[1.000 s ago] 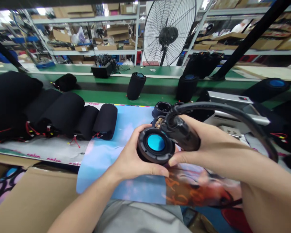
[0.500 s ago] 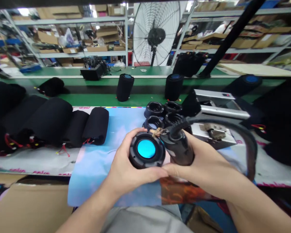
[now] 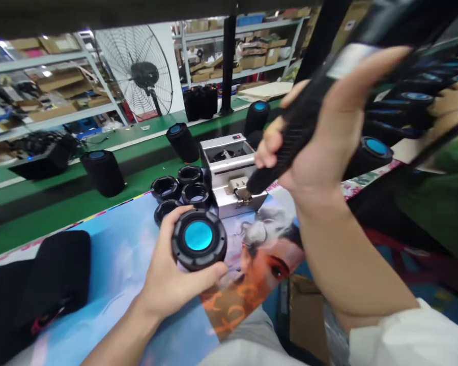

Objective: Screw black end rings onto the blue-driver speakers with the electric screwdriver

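So the right hand (image 3: 324, 137) has lifted the chunky black corded power tool (image 3: 290, 142), fingers wrapped tight, off the round black speaker cap with the blue centre (image 3: 198, 238), which the left hand (image 3: 171, 274) still cups above the printed mat (image 3: 114, 264).

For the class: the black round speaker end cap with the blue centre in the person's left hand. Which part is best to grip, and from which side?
Probably the ribbed outer rim of the black round speaker end cap with the blue centre, coming from below and behind. The left hand holds it so, thumb on the lower edge, leaving the blue face untouched. The right hand holds a black handheld tool clear of it.
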The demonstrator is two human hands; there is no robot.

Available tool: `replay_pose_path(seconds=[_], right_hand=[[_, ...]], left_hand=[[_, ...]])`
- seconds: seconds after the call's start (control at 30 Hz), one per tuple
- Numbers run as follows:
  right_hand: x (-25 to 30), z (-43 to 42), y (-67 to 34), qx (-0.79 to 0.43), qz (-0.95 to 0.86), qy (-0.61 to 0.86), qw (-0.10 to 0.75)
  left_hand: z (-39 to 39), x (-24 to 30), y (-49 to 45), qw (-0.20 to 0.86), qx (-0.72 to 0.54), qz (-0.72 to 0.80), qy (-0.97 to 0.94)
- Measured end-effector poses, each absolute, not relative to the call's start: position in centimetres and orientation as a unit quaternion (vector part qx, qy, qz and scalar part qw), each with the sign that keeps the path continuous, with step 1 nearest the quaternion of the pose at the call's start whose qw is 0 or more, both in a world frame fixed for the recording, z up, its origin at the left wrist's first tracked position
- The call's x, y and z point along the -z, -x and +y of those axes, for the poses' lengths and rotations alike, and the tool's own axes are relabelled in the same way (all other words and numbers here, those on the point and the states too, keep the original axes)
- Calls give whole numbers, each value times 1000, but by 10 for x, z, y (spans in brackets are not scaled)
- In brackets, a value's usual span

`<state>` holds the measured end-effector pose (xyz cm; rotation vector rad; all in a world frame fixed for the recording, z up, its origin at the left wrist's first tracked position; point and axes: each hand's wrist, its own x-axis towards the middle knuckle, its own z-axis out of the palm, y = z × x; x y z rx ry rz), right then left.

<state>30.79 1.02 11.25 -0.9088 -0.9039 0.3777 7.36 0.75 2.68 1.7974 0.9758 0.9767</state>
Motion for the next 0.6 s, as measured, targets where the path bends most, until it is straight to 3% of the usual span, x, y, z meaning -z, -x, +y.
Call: replay_pose_path(seconds=[0.2, 0.6], right_hand=[[-102, 26, -316, -272, -477, 466, 693], [-88, 28, -317, -282, -510, 452, 675]], left_hand=[[22, -28, -108, 542, -384, 308, -682], [18, -27, -113, 492, -417, 327, -690]])
